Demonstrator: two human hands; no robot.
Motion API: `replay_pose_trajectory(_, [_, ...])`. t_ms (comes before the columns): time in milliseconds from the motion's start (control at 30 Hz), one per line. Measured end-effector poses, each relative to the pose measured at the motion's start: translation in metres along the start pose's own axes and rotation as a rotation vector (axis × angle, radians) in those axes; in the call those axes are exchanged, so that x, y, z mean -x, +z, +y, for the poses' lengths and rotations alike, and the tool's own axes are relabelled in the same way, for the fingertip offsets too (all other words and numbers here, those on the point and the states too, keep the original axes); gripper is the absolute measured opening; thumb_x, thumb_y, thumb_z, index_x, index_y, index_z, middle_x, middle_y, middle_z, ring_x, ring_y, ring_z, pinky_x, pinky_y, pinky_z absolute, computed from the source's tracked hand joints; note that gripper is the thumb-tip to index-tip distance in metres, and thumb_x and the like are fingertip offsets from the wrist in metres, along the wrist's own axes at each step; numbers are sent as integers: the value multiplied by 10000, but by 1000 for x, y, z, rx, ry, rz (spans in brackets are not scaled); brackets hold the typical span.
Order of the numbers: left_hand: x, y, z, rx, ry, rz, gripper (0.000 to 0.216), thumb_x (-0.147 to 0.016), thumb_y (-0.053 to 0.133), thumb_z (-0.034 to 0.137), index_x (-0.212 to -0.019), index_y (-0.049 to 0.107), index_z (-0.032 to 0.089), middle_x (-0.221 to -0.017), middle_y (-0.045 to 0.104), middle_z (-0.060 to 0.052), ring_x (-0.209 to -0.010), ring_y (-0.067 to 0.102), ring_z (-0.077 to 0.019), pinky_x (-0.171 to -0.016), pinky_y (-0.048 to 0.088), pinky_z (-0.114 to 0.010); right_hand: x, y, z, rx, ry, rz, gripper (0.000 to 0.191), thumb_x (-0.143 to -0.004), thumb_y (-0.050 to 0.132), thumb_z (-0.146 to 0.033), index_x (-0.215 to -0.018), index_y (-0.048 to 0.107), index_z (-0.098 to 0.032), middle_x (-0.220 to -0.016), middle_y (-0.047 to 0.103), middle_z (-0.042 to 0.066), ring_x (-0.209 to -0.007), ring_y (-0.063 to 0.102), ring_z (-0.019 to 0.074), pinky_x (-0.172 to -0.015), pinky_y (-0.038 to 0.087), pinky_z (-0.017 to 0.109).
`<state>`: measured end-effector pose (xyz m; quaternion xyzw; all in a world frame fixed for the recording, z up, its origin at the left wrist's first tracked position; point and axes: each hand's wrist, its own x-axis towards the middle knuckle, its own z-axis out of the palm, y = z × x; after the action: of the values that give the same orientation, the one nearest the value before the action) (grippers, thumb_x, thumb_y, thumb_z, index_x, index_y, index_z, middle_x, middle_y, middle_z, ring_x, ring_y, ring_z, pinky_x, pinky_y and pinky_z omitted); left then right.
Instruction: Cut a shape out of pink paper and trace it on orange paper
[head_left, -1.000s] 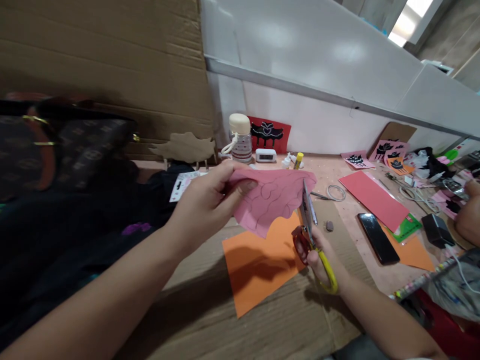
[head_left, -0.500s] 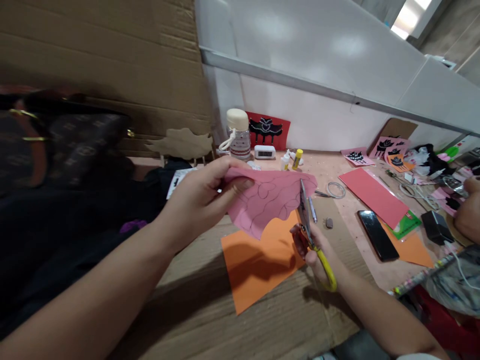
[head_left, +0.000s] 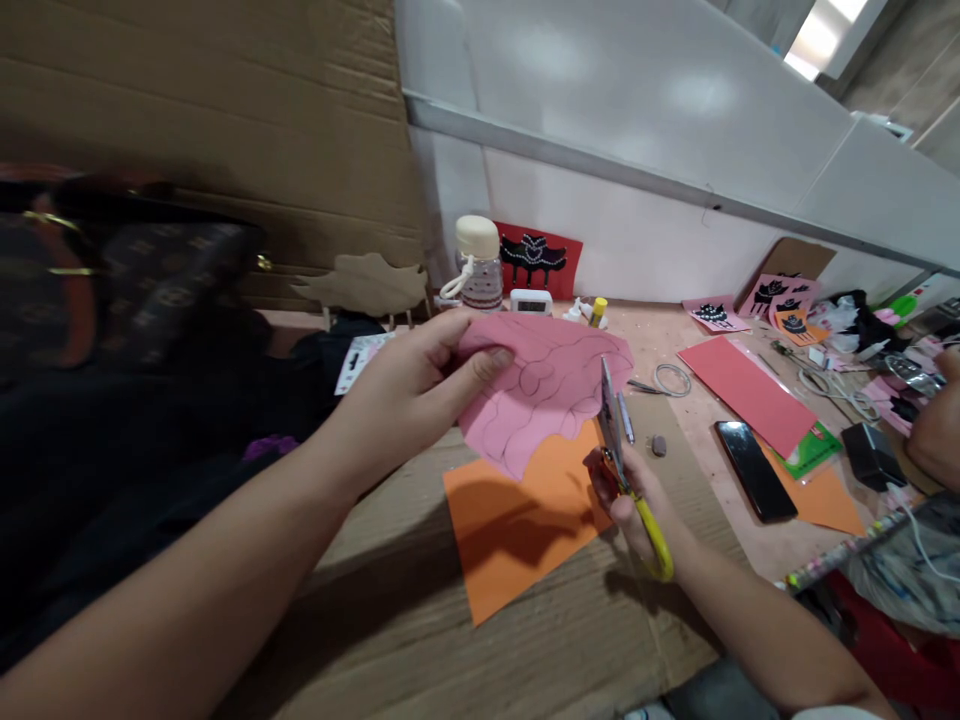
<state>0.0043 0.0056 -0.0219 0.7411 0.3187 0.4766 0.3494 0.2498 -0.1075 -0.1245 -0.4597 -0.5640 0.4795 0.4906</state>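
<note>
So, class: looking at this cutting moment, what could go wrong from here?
1. The scissors meet the pink paper at its right edge; the blades might stray off the pencilled curves.
2. The left hand pinches only the far edge, so the sheet could flop or tear.
3. The orange sheet lies just below and might get snipped.

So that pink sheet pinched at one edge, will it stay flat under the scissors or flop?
Probably floppy: the pink sheet bows and sags away from the left hand, whose grip holds only one edge. It looks thin and light, likely to flutter. The scissors in the right hand meet its unsupported far edge, so it may bend away.
</note>
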Motion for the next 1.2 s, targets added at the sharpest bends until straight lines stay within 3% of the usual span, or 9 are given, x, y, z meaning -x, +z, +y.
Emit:
replay_pose_trajectory(233, [-2,-2,-1,-65,-59,12,258,-891,622,416,-974,696,182,-796,678,9,-681,564,-134,-558,452,-221,3,0,-3,-53,53,-74,746,-702,668,-878,-1139,620,-275,-854,486,1,-700,396,162,-580,360,264])
replay_pose_trajectory(567, [-2,-2,-1,-60,-5,16,200,-906,619,361,-976,707,196,-821,710,30,-687,583,-116,-578,447,-204,2,0,-2,-32,26,-67,750,-699,650,-892,-1135,626,-282,-846,471,-3,-721,391,172,-606,361,269])
replay_pose_trajectory(900, [-1,-1,4,-6,-38,-5,208,-897,623,341,-1001,701,179,-874,745,-7,-730,634,-137,-600,485,-220,4,-2,0,-36,61,-53,704,-715,695,-842,-1150,652,-290,-875,483,17,-776,439,196,-674,452,291])
replay_pose_trajectory(1200, [-1,-4,3,-48,-27,-6,207,-904,622,363,-991,696,190,-850,711,7,-715,588,-134,-611,468,-226,2,-2,-3,24,44,-51,721,-724,639,-880,-1112,643,-273,-861,489,15,-759,438,192,-661,431,297])
